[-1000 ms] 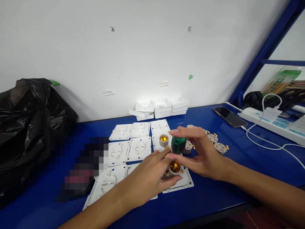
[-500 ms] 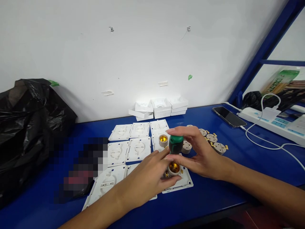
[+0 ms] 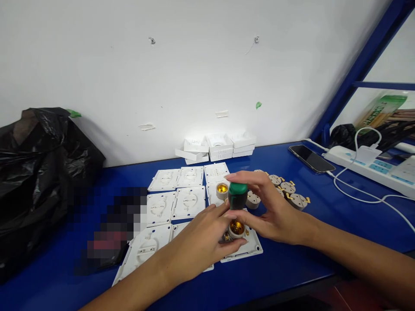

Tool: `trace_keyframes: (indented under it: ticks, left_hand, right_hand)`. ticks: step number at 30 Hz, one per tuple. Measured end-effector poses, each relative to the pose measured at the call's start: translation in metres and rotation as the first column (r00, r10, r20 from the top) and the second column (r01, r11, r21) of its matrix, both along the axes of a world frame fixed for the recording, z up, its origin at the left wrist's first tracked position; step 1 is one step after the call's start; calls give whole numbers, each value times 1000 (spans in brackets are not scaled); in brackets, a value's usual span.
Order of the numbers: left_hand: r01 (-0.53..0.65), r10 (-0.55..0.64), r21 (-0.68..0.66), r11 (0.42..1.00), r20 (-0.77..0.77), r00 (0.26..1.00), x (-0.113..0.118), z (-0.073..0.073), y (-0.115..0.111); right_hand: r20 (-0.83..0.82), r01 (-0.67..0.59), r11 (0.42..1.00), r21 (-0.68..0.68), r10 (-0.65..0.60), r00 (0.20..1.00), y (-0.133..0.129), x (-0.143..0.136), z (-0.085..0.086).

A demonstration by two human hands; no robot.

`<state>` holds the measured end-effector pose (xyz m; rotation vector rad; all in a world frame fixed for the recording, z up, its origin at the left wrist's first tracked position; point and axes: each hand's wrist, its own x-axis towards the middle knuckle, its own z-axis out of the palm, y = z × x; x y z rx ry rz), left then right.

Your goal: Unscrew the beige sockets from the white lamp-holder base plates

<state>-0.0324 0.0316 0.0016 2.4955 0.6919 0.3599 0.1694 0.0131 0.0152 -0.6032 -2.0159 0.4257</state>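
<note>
My right hand [image 3: 275,211] grips a green and black screwdriver handle [image 3: 238,195] between thumb and fingers, upright. Below it a round lamp socket [image 3: 237,228] with a gold inside sits on a white square plate [image 3: 254,247]. Around the socket's left and near sides, my left hand [image 3: 207,242] is closed on it. The screwdriver's tip is hidden by the hands. Another socket [image 3: 222,190] rests on a plate behind. More white plates [image 3: 189,201] lie in rows to the left.
Round beige socket parts [image 3: 297,200] with brass tabs lie to the right. White boxes [image 3: 220,144] are stacked at the wall. A phone [image 3: 311,158] and a power strip [image 3: 372,166] with white cables are at the right, a black bag [image 3: 48,172] at the left.
The screwdriver handle has shifted very slightly left and tilts a little differently in my right hand. My left hand stays at the socket.
</note>
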Motion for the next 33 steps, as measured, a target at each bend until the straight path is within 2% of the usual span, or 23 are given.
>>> trace_keyframes:
  ticks: [5,12,21,33]
  left_hand:
    - [4,-4,-31,1000,-9,1000,1,4,0]
    - [-13,13,-77,997,-9,1000,0,2,0]
    - [6,-6,-5,1000,9,1000,0,1,1]
    - [3,-3,-17,1000,0,1000,0,2,1]
  right_hand:
    - [-14,10,1000,24,-9,1000,1,0,-2]
    - [37,-13,997,75,10,999,-1,-1,3]
    - [47,44,996,76,-47,998,-1,0,1]
    - [29,35,997,67,-37,999,-1,-1,2]
